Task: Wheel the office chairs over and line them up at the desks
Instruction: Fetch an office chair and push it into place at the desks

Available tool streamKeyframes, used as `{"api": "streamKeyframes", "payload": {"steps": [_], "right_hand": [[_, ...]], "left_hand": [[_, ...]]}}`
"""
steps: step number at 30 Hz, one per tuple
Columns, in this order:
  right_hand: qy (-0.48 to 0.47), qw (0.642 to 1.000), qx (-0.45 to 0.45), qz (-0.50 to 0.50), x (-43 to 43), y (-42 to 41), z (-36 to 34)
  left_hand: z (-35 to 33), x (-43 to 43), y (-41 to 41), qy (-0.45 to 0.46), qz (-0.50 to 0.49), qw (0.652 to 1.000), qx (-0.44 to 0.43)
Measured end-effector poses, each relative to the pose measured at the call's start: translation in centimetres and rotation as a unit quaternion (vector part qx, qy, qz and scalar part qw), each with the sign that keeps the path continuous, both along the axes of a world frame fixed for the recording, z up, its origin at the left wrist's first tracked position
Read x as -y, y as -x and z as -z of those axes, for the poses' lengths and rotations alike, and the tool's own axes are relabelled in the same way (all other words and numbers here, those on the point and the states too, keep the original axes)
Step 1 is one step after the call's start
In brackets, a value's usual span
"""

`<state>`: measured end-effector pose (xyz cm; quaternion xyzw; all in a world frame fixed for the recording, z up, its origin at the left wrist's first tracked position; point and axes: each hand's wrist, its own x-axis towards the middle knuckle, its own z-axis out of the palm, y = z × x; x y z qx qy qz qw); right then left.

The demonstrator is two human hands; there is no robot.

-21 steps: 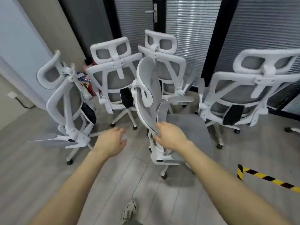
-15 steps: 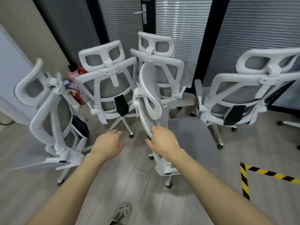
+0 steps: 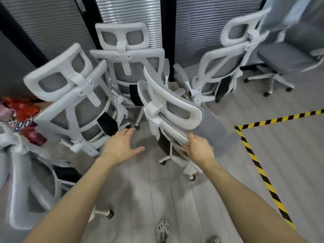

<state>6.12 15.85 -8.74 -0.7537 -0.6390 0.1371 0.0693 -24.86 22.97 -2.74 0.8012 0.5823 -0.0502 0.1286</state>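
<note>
Several white-framed office chairs with grey mesh stand bunched in front of the blinds. The nearest chair (image 3: 177, 118) is turned side-on, its grey seat pointing right. My right hand (image 3: 199, 149) grips the lower edge of its white backrest frame. My left hand (image 3: 121, 146) hovers open over the floor, fingers spread, between that chair and the chair on the left (image 3: 73, 102), touching neither. Another chair (image 3: 128, 62) stands behind, and one more (image 3: 226, 64) at the right.
Yellow-black hazard tape (image 3: 257, 165) marks the floor at the right. A grey chair (image 3: 287, 57) sits at the far right, and a blurred chair (image 3: 28, 186) is close on my left. Red and pink packaging (image 3: 19, 109) lies by the left wall. My shoe (image 3: 163, 230) shows below.
The view has swung left to right and moved closer. The gripped chair has rotated, its headrest now tipped toward the right. My left hand has opened wider and stays free.
</note>
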Motion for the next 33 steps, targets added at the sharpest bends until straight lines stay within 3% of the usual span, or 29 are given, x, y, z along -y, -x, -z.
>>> {"api": "streamKeyframes", "payload": {"steps": [8, 11, 15, 22, 33], "right_hand": [[-0.043, 0.995, 0.001, 0.093, 7.7, -7.0, 0.3], [-0.086, 0.988, 0.061, 0.114, 11.2, -6.3, -0.2], [-0.198, 0.973, 0.117, 0.016, 12.1, -2.6, -1.0], [-0.132, 0.986, 0.102, -0.011, 9.7, -0.8, -1.3], [-0.198, 0.977, 0.069, 0.029, 17.2, -9.8, -0.6]], "left_hand": [[-0.5, -2.5, -4.0, -0.101, 0.197, 0.974, 0.049], [-0.2, -3.0, -6.7, -0.132, 0.284, 0.949, 0.027], [1.1, -3.7, -9.3, -0.142, 0.350, 0.926, -0.008], [3.7, -1.1, -9.6, -0.156, 0.355, 0.920, 0.058], [4.8, 8.3, -18.3, -0.186, 0.309, 0.923, 0.135]]}}
